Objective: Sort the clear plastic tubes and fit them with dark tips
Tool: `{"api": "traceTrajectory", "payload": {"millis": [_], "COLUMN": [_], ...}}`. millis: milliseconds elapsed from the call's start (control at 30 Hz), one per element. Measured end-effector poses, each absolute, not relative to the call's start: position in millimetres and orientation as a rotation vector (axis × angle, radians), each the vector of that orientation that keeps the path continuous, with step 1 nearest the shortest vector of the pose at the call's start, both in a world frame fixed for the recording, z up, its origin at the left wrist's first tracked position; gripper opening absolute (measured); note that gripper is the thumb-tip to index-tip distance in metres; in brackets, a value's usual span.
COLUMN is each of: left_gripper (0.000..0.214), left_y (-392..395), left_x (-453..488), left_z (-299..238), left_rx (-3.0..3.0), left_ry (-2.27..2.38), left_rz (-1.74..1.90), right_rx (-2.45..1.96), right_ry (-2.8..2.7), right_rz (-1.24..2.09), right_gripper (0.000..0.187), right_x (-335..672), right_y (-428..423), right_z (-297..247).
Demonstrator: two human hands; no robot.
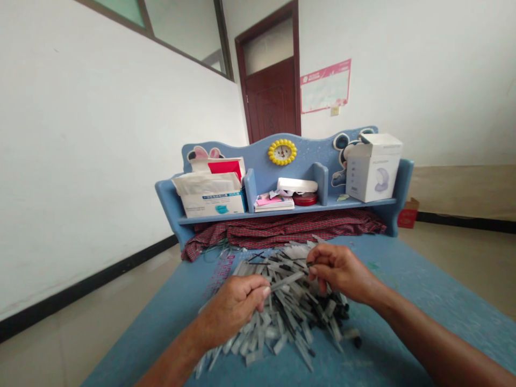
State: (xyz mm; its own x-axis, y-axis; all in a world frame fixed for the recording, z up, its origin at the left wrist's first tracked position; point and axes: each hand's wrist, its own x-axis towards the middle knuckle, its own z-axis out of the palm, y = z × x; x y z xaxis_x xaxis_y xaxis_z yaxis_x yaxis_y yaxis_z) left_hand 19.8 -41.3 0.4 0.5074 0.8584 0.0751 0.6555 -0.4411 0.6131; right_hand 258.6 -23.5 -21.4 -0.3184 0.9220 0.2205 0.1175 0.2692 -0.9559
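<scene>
A pile of narrow translucent plastic strips [278, 322] lies on the blue desk, with dark slender pieces mixed in. My left hand [237, 303] is closed at the pile's left side, thumb pressed on the forefinger. From its pinch a translucent plastic strip [287, 281] points right, over the pile. My right hand [336, 270] is at the pile's upper right, thumb and fingers curled together. Something small and dark shows at its fingertips, too unclear to name. Black pieces [342, 309] are bunched below that hand.
Behind the pile, a folded red checked cloth [282, 228] lies under the desk's blue shelf [322, 205]. The shelf bears a mask box [213, 204], a red round tin [305, 199] and a white carton [373, 172]. A yellow-rimmed clock [282, 152] is on the shelf's back panel.
</scene>
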Motion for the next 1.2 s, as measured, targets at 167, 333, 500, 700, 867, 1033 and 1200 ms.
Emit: {"api": "traceTrajectory", "payload": {"millis": [167,333,500,700,867,1033,1200], "left_gripper": [0.030,0.026,0.025,0.023,0.023,0.024,0.022], "left_y": [-43.8,-45.4,-38.9,-24.8,-13.7,-5.3,-4.3], "left_x": [25.1,28.6,18.6,-6.5,-26.6,-31.3,-19.9], "left_z": [5.3,6.0,6.7,15.2,17.3,13.8,4.4], "left_rx": [2.243,2.227,2.186,2.077,1.975,1.882,1.845], "left_ry": [1.231,1.244,1.267,1.380,1.416,1.522,1.494], "left_rz": [0.531,0.527,0.586,0.698,0.715,0.881,0.961], "right_rx": [-0.933,-0.930,-0.929,-0.929,-0.947,-1.051,-1.135], "right_ry": [-1.602,-1.611,-1.514,-1.275,-1.219,-1.334,-1.729], "right_rz": [1.217,1.235,1.168,0.972,0.849,0.576,0.060], "right_gripper": [0.015,0.011,0.015,0.026,0.026,0.019,0.013], "right_x": [253.3,249.9,259.2,271.3,274.4,272.2,259.3], "right_y": [-25.6,-25.9,-18.9,-10.3,-5.6,-4.8,-13.6], "right_z": [-21.4,-24.6,-21.8,-15.9,-17.9,-26.8,-36.3]}}
